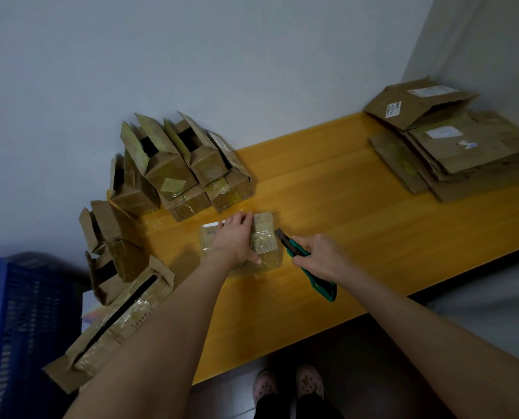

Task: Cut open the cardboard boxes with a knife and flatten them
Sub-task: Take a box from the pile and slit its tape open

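1. Head view: the left arm reaches forward, the left grip (236,238) palm-down with fingers straight, pressing on a small taped cardboard box (265,237) lying on the yellow tabletop (358,189).
2. The right grip (320,256) is curled tight around a green utility knife (292,248), whose tip points at the box's right side, just beside it.

One taped box (264,237) lay on the one yellow surface (343,201). Against the wall stood a cluster of open boxes (176,170), about six, though overlap hid the exact number. Three more open boxes (119,255) sat at the left end, one of them long. At the far right was one stack of flattened boxes (452,146), at least five sheets. There were also one knife (290,244), one blue crate (25,328) and two shoes (309,384).
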The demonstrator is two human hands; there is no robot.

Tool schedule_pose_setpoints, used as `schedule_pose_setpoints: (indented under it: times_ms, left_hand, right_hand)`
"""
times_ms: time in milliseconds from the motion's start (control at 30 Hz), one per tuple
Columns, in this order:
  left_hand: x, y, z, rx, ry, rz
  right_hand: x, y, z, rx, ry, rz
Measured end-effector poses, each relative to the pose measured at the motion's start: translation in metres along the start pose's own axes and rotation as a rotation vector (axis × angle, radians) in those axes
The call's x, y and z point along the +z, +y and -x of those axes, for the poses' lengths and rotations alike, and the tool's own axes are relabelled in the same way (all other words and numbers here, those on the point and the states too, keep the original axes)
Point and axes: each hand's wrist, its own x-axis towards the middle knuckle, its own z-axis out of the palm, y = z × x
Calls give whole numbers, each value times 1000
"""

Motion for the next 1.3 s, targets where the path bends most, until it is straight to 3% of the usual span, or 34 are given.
schedule_pose_setpoints:
  times_ms: [267,400,567,667,867,1067,1300]
  left_hand:
    - [-3,0,2,7,-19,-27]
    - [-12,-5,1,20,-73,-74]
    - [-19,-21,4,-44,-151,-90]
    - [-21,-8,10,-166,-132,46]
    - [-25,7,23,-452,73,392]
    - [-23,-8,26,-510,267,807]
    - [-9,-24,16,-560,237,851]
  right_hand:
    - [-13,7,8,32,-120,3]
    - [-16,26,7,239,-57,-331]
    - [17,0,1,327,-2,-772]
    - [34,-28,-9,340,72,-951]
    - [23,-64,-36,207,299,-753]
    - [17,-76,-59,88,235,-603]
    - [31,-78,-78,116,205,-430]
